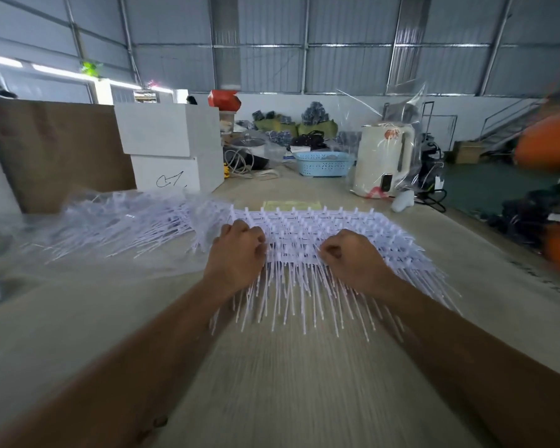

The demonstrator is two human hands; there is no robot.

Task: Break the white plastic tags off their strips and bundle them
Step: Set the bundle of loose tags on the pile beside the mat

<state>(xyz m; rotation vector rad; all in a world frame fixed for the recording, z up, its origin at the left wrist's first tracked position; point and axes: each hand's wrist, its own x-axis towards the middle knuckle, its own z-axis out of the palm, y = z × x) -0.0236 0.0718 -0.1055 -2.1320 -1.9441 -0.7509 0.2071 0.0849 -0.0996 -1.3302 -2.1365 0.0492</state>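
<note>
Nearest me, both forearms reach out over the pale wood-grain table point(291, 383). My left hand point(236, 250) has its fingers curled down into the left end of the stack of tag strips point(330, 240), and my right hand point(353, 257) is curled the same way just right of centre; both appear to clutch the white tags along the near edge, though exactly what each finger pinches is hidden. I judge I hold them this way, hands apart on one strip, to brace it and snap tags free. The tags' thin tails fan toward me over the table.

Left of the stack lies a looser heap of strips point(120, 218) on clear plastic wrap, well within reach, probably the supply. I see no finished bundle yet.

Farther off stand white boxes point(172, 147) against a brown cardboard sheet point(55, 150), a blue basket point(324, 163) and a cream kettle point(385, 156) under film. Beyond is a corrugated-metal hall with a staircase far right.
</note>
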